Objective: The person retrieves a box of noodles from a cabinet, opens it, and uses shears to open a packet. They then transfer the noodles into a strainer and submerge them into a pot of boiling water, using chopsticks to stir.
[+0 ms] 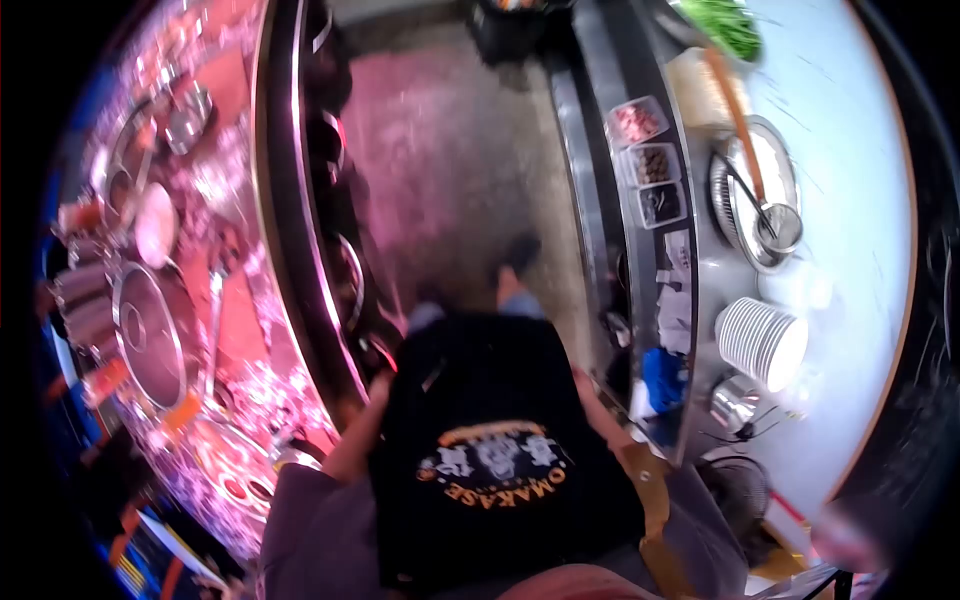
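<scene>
this looks like a working restaurant kitchen: a strip of bare grey floor [450, 150] runs between two long counters. the left counter [245, 320] is crowded with cookware, among it a large metal pot [172, 335] and a long-handled utensil [216, 300]; the right counter [705, 285] carries a stack of white dishes [765, 343], small tubs [659, 112] of food in a row and leafy greens [725, 25]. the wearer's black garment [480, 390] reads "omakase".

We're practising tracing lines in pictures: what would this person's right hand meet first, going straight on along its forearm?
Probably the black apron: the right forearm slants in toward its side edge. The right hand itself is not clear there and depth is uncertain, so it may pass behind.
</scene>
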The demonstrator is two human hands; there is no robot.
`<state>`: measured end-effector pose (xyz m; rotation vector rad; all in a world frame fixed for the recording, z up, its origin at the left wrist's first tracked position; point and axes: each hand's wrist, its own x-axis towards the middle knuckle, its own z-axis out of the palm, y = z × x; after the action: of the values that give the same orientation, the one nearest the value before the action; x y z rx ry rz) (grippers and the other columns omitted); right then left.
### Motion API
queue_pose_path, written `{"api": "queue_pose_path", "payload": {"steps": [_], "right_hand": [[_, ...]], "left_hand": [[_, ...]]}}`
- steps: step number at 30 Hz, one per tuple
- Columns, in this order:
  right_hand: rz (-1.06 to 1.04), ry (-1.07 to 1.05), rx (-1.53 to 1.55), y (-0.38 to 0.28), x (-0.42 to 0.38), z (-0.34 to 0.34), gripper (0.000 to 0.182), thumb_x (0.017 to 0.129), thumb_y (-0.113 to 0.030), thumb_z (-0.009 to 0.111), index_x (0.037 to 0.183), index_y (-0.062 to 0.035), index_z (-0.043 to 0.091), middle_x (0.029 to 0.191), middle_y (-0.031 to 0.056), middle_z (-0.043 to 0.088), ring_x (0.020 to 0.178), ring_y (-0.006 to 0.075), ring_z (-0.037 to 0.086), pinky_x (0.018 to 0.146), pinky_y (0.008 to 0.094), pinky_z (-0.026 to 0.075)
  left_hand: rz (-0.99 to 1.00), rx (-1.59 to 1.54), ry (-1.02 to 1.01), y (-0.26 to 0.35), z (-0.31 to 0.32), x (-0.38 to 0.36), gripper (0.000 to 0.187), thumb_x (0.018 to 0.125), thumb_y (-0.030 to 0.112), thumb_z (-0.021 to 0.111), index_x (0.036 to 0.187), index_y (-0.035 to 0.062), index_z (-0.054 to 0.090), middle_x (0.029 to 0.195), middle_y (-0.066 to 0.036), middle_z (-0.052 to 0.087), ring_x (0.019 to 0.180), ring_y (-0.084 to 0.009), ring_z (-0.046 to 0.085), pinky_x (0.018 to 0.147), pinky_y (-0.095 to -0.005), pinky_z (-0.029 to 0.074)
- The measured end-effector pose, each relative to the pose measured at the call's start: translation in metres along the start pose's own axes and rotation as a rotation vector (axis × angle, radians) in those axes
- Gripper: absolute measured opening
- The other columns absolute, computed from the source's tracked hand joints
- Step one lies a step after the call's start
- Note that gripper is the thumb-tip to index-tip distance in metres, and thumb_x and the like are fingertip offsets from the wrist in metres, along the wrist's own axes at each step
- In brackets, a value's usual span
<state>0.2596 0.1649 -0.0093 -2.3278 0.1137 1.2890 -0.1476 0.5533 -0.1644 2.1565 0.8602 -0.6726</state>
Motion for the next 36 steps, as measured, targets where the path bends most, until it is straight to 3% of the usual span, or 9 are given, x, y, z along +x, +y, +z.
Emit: {"api": "queue_pose_path", "payload": {"steps": [3, 10, 14, 16, 17, 21, 29, 34, 36], "right_hand": [[0.025, 0.053, 0.464, 0.032, -0.091, -0.005, 0.025, 0.092, -0.026, 0.054, 0.100, -0.0057, 0.066, 0.077, 0.0083, 0.062, 0.066, 0.0175, 0.059, 0.055, 0.0326, 0.047], [0.188, 0.159, 1.071, 0.159, -0.182, 0.038, 0.011, 0.089, -0.011, 0.055, 0.080, -0.0072, 0.061, 0.072, 0.0037, 0.057, 0.055, 0.0124, 0.052, 0.046, 0.0236, 0.039], [0.153, 0.401, 1.272, 0.272, -0.233, 0.107, 0.013, 0.089, -0.009, 0.054, 0.094, -0.0069, 0.065, 0.080, 0.0080, 0.064, 0.067, 0.0190, 0.062, 0.059, 0.0299, 0.050], [-0.067, 0.651, 0.686, 0.342, -0.273, 0.140, 0.022, 0.088, -0.024, 0.062, 0.102, -0.0078, 0.068, 0.084, 0.0095, 0.069, 0.076, 0.0196, 0.066, 0.067, 0.0328, 0.052], [-0.060, 0.714, 0.484, 0.402, -0.280, 0.176, 0.022, 0.088, -0.023, 0.061, 0.100, -0.0077, 0.069, 0.088, 0.0106, 0.070, 0.080, 0.0202, 0.067, 0.074, 0.0338, 0.052], [0.478, 0.616, 0.851, 0.531, -0.416, 0.201, 0.031, 0.087, -0.031, 0.054, 0.099, -0.0065, 0.069, 0.088, 0.0164, 0.069, 0.080, 0.0239, 0.067, 0.073, 0.0362, 0.052], [0.470, 1.194, 1.003, 0.716, -0.495, 0.063, 0.025, 0.088, -0.023, 0.059, 0.100, -0.0024, 0.066, 0.082, 0.0067, 0.068, 0.075, 0.0163, 0.063, 0.067, 0.0304, 0.049], [0.407, 0.923, 1.257, 0.798, -0.486, -0.020, 0.022, 0.089, -0.022, 0.059, 0.104, -0.0059, 0.065, 0.082, 0.0021, 0.065, 0.073, 0.0115, 0.061, 0.063, 0.0270, 0.048], [0.361, 0.843, 1.309, 0.839, -0.485, -0.015, 0.019, 0.090, -0.022, 0.058, 0.103, -0.0093, 0.065, 0.083, 0.0011, 0.065, 0.070, 0.0112, 0.060, 0.058, 0.0286, 0.048]], "left_hand": [[0.057, -0.053, -0.191, 0.030, -0.046, -0.023, 0.036, 0.093, 0.028, 0.048, 0.116, 0.0026, 0.059, 0.114, -0.016, 0.064, 0.104, -0.0314, 0.061, 0.091, -0.0386, 0.048], [0.687, 0.291, -0.494, 0.174, -0.136, -0.047, 0.036, 0.092, 0.026, 0.047, 0.119, 0.0044, 0.058, 0.118, -0.017, 0.062, 0.108, -0.0313, 0.060, 0.092, -0.0387, 0.047], [0.655, 0.818, -0.499, 0.207, -0.019, 0.014, 0.049, 0.091, 0.041, 0.046, 0.120, 0.0039, 0.059, 0.122, -0.020, 0.060, 0.111, -0.0350, 0.058, 0.095, -0.0416, 0.045], [1.083, 1.154, -0.555, 0.275, 0.042, -0.011, 0.058, 0.090, 0.051, 0.045, 0.120, 0.0033, 0.060, 0.123, -0.022, 0.059, 0.113, -0.0368, 0.056, 0.096, -0.0439, 0.044], [0.766, 0.978, -0.597, 0.287, 0.076, -0.005, 0.059, 0.090, 0.052, 0.045, 0.120, 0.0034, 0.060, 0.123, -0.022, 0.059, 0.113, -0.0368, 0.057, 0.096, -0.0439, 0.043], [0.778, 0.926, -0.734, 0.427, 0.232, -0.074, 0.061, 0.090, 0.054, 0.045, 0.120, 0.0034, 0.060, 0.122, -0.022, 0.060, 0.112, -0.0368, 0.057, 0.097, -0.0441, 0.043], [0.607, 0.745, -0.968, 0.576, 0.452, -0.198, 0.066, 0.091, 0.058, 0.044, 0.121, 0.0016, 0.060, 0.116, -0.023, 0.062, 0.109, -0.0352, 0.060, 0.096, -0.0431, 0.044], [0.464, 0.318, -0.920, 0.620, 0.504, -0.234, 0.042, 0.089, 0.039, 0.054, 0.111, 0.0044, 0.065, 0.104, -0.019, 0.065, 0.095, -0.0346, 0.061, 0.085, -0.0436, 0.048], [1.510, 0.578, -0.370, 0.564, 0.530, -0.225, 0.025, 0.081, 0.027, 0.061, 0.097, 0.0094, 0.067, 0.085, -0.017, 0.065, 0.084, -0.0366, 0.062, 0.078, -0.0450, 0.049]]}}
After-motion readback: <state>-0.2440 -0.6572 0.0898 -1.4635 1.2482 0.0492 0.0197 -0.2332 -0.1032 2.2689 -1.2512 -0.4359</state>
